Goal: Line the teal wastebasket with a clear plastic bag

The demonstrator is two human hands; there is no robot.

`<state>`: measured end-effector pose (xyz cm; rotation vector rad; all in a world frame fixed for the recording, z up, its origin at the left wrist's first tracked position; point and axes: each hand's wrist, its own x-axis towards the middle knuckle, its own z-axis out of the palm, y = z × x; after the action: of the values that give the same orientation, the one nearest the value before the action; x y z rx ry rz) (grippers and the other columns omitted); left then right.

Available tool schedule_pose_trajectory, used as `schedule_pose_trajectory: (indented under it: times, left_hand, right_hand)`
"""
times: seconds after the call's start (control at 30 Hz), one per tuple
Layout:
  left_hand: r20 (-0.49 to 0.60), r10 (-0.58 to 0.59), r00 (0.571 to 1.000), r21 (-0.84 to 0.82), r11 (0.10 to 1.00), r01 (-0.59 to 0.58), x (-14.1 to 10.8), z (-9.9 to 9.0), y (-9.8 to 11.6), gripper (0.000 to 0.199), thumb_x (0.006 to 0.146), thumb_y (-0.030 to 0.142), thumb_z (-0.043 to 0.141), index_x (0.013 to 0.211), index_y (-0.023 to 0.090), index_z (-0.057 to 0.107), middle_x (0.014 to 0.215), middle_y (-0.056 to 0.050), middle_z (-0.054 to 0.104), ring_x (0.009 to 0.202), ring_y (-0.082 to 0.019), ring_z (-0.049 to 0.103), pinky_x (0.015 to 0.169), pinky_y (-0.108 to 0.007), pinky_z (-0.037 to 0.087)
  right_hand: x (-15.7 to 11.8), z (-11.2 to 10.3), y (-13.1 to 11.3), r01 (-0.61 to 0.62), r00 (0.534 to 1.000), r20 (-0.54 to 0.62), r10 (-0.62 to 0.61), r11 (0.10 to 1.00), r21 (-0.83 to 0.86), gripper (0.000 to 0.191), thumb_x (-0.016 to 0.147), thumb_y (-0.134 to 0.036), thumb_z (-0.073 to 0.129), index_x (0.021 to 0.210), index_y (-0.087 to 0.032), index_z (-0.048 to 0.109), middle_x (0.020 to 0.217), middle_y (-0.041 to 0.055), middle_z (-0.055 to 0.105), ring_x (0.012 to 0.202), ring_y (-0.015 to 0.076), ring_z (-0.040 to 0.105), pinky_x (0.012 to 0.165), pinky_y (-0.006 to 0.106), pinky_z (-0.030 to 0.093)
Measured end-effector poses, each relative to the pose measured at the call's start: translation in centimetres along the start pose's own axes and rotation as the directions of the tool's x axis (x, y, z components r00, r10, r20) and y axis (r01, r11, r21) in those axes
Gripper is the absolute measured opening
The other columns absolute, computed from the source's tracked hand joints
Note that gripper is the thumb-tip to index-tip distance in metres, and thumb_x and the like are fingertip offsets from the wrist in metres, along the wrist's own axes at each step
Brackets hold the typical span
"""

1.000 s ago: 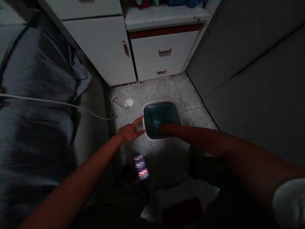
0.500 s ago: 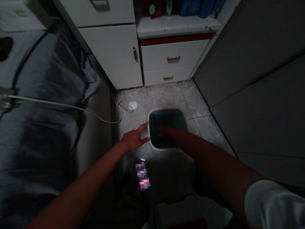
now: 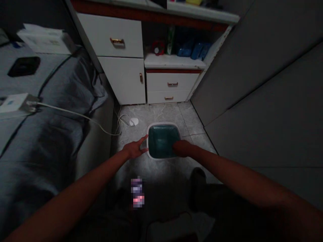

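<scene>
A square bin or basin with a pale rim (image 3: 164, 159) and dark green inside stands on the grey tiled floor. At its left side, my left hand (image 3: 133, 149) has thumb and forefinger spread, the fingertips at the rim. My right hand (image 3: 183, 148) is at the bin's right side, over the rim, its fingertips bent down and hard to make out in the dim light. Whether it holds anything is hidden. Nearer to me, a blurred-out phone-like object (image 3: 137, 192) shows pink and purple.
White drawers (image 3: 171, 82) and a cupboard (image 3: 123, 80) stand ahead. A grey-covered bed (image 3: 63, 80) with a power strip (image 3: 19, 104) and a trailing white cable (image 3: 101, 127) is at left. Grey panels (image 3: 264, 117) rise at right.
My right hand has risen from deep inside the bin to its right rim. My left hand stays at the left rim. The view has tilted up, showing more of the cupboards.
</scene>
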<state>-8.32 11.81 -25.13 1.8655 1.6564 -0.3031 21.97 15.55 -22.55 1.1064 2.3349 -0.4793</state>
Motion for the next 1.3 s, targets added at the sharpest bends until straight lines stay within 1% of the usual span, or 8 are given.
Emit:
schedule_pose_trajectory:
  times: [0.1,0.2,0.37,0.47,0.57,0.83,1.17,1.3]
  left_hand:
    - [-0.075,-0.007,0.997,0.040,0.999,0.010,-1.2,-0.8,1.5,0.074,0.100,0.059,0.051,0.167,0.030,0.039,0.133,-0.016,0.075,0.123,-0.036,0.071,0.093,-0.041,0.051]
    - [-0.240,0.049,0.970,-0.059,0.996,-0.065,-2.9,-2.2,4.1,0.035,0.096,0.045,0.059,0.121,0.025,0.072,0.106,-0.010,0.079,0.102,-0.029,0.072,0.081,-0.034,0.048]
    - [-0.403,0.111,0.909,-0.479,0.820,-0.313,-5.5,-1.3,8.1,0.032,0.087,0.033,0.059,0.064,0.022,0.040,0.062,0.004,0.047,0.062,-0.013,0.049,0.062,-0.025,0.036]
    - [-0.329,0.116,0.937,-0.565,0.771,-0.294,-6.5,0.7,8.0,0.032,0.083,0.028,0.060,0.062,0.022,0.037,0.058,0.006,0.038,0.060,-0.012,0.042,0.060,-0.024,0.032]
    - [-0.227,0.135,0.965,-0.426,0.877,-0.223,-7.0,1.5,6.9,0.022,0.078,0.021,0.063,0.064,0.021,0.047,0.060,0.005,0.047,0.065,-0.014,0.048,0.062,-0.025,0.033]
    - [-0.126,0.093,0.988,-0.025,0.995,-0.096,-5.0,0.2,7.5,0.009,0.087,0.019,0.062,0.079,0.022,0.064,0.086,-0.005,0.070,0.081,-0.021,0.063,0.066,-0.029,0.034]
    - [-0.262,0.062,0.963,-0.227,0.966,-0.123,-2.7,-0.3,6.4,0.021,0.082,0.019,0.071,0.068,0.021,0.055,0.066,0.002,0.058,0.067,-0.017,0.053,0.065,-0.028,0.035]
    - [-0.484,0.181,0.856,-0.297,0.886,-0.355,-4.5,-3.4,7.2,0.025,0.084,0.022,0.071,0.068,0.020,0.052,0.064,0.004,0.052,0.062,-0.013,0.047,0.061,-0.026,0.032]
  right_hand:
    - [-4.9,-1.3,-1.0,0.032,0.999,-0.034,-0.033,0.999,-0.016,0.035,0.107,-0.029,0.047,0.118,-0.017,0.078,0.123,0.0160,0.078,0.114,0.0307,0.074,0.090,0.036,0.055]
    - [-8.4,-1.1,-1.6,0.044,0.994,-0.108,-0.034,0.995,0.091,0.029,0.105,-0.032,0.053,0.112,-0.019,0.078,0.117,0.0119,0.079,0.109,0.0266,0.074,0.084,0.030,0.050]
    - [-9.5,1.5,-0.4,-0.001,0.989,-0.144,0.045,0.958,0.287,0.023,0.101,-0.036,0.064,0.101,-0.016,0.075,0.104,0.0090,0.079,0.092,0.0202,0.071,0.072,0.026,0.041]
    - [-8.7,2.9,0.4,-0.061,0.991,-0.101,0.089,0.966,0.250,0.017,0.094,-0.034,0.071,0.098,-0.017,0.074,0.104,0.0089,0.078,0.093,0.0218,0.070,0.068,0.027,0.037]
    - [-8.4,3.3,0.7,-0.067,0.995,-0.063,0.080,0.980,0.187,0.014,0.091,-0.029,0.071,0.099,-0.019,0.074,0.107,0.0102,0.077,0.097,0.0242,0.070,0.067,0.028,0.036]
    - [-7.9,1.6,0.5,-0.049,0.986,-0.141,0.089,0.962,0.268,0.007,0.095,-0.022,0.060,0.096,-0.018,0.066,0.101,0.0105,0.074,0.090,0.0220,0.065,0.067,0.028,0.034]
    - [-7.2,0.2,2.1,0.061,0.935,-0.265,0.237,0.628,0.776,0.025,0.082,-0.025,0.065,0.073,-0.023,0.042,0.063,-0.0055,0.046,0.062,0.0120,0.045,0.061,0.025,0.032]
    - [-7.8,-1.2,2.1,0.099,0.884,-0.286,0.369,0.451,0.887,0.028,0.081,-0.027,0.072,0.078,-0.023,0.045,0.063,-0.0061,0.048,0.057,0.0106,0.047,0.055,0.023,0.036]
